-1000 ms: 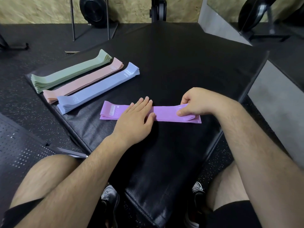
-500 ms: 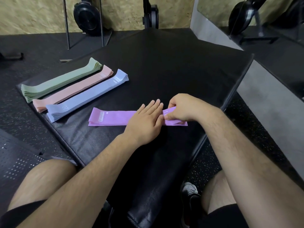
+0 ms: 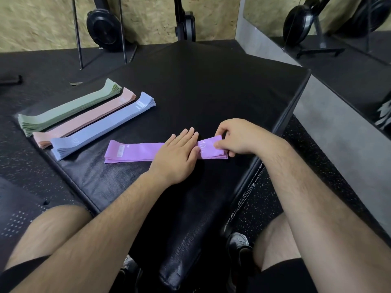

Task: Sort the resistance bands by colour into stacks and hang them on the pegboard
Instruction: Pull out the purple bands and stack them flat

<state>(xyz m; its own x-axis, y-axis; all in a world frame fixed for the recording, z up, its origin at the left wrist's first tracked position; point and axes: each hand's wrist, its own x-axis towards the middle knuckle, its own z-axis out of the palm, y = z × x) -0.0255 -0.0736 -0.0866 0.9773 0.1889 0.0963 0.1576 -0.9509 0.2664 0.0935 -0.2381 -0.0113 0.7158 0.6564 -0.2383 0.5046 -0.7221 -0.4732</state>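
A purple stack of resistance bands [image 3: 135,152] lies flat across the black padded mat [image 3: 211,92] in front of me. My left hand [image 3: 175,155] rests palm down on its middle, fingers together and flat. My right hand [image 3: 241,137] pinches the stack's right end between thumb and fingers. To the far left lie three sorted stacks side by side: green [image 3: 65,108], pink [image 3: 88,118] and blue [image 3: 101,125]. A perforated black board [image 3: 19,210] shows at the lower left beside my knee.
The mat's right edge [image 3: 296,106] drops to speckled rubber floor. Gym machines with black discs [image 3: 103,28] stand against the wood-chip wall behind. A grey ledge [image 3: 330,132] and mirror run along the right. My knees and shoes are below the mat's near corner.
My right hand slid inward along the purple stack toward my left hand and now pinches its right end. The left hand stays pressed on the middle; the view shifted slightly.
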